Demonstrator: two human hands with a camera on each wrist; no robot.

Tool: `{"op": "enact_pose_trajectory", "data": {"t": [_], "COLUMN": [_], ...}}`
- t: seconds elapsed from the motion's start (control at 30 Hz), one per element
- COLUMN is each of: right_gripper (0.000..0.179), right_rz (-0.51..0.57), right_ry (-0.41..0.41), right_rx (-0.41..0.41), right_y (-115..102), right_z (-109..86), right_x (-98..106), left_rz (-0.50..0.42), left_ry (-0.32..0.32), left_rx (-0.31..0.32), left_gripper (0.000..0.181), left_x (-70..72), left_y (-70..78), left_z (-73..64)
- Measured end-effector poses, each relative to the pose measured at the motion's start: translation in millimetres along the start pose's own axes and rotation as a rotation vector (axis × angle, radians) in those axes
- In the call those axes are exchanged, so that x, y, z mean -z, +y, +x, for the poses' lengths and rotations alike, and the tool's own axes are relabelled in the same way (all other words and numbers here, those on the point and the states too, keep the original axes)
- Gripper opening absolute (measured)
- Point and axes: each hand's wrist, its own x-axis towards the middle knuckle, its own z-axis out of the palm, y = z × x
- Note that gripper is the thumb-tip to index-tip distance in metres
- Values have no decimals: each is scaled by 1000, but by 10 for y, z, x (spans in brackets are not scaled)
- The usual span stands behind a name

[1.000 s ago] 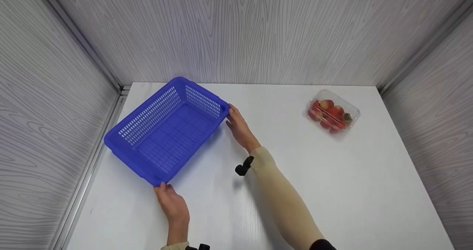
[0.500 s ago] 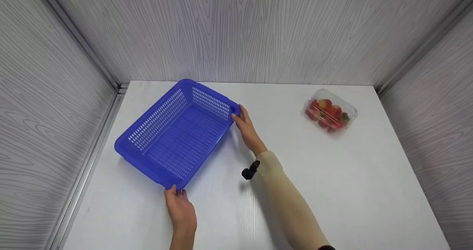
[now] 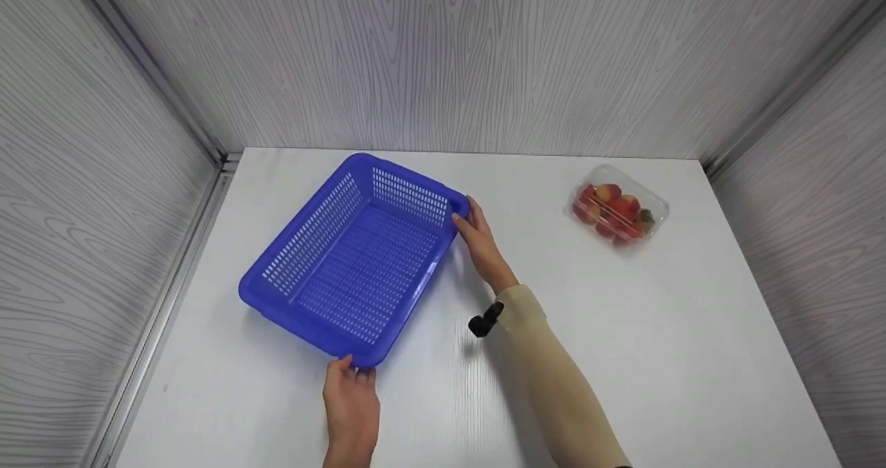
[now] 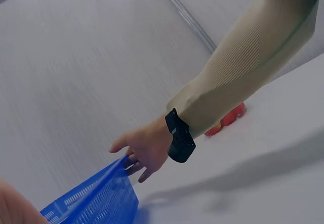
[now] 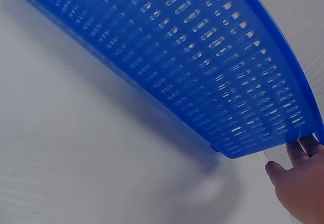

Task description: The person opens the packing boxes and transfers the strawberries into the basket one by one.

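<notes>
A blue plastic basket (image 3: 367, 267) with slotted walls is held between two hands, slanted across the left half of the table. My left hand (image 3: 351, 412) grips the rim at its near corner, thumb on top and fingers beneath. At the far right corner my right hand (image 3: 484, 246) pinches the rim, its thumb over the edge. The basket's side (image 5: 192, 67) hangs just above the table in the right wrist view, with a shadow below. Inside, only the bare slotted floor shows. Fingers under the rim are partly hidden in the head view.
A clear plastic box (image 3: 619, 205) of red and yellow fruit stands at the back right of the white table (image 3: 664, 357). Grey wood-patterned walls (image 3: 457, 59) enclose the table at the back and both sides.
Both hands have carried the basket to the right and a little nearer, turning it slightly. The right thumb now lies over the rim. The fruit box stays in place on the table.
</notes>
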Motion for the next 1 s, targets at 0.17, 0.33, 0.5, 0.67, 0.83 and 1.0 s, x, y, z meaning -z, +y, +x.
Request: {"op": "enact_pose_trajectory", "data": {"t": [0.17, 0.33, 0.5, 0.67, 0.83, 1.0], "right_gripper": [73, 74, 73, 72, 71, 70], "right_rz": [-20, -48, -67, -88, -108, -115], "right_ry": [35, 40, 67, 63, 17, -10], "right_rx": [9, -7, -25, -43, -52, -59], "right_y": [-20, -31, -50, -57, -93, -152], "right_z": [-32, -39, -25, -10, 9, 27], "right_x": [134, 222, 286, 355, 457, 546], "left_rz": [-56, -68, -81, -110, -174, -228], "left_ry": [-69, -153, -236, -280, -284, -289], "left_rx": [127, 220, 312, 374, 403, 434], "left_gripper": [62, 69, 68, 67, 69, 70], "left_x": [-15, -12, -6, -13, -57, -96], "left_y": [-62, -95, -154, -262, -388, -490], "left_z": [-86, -144, -160, -180, -206, -214]}}
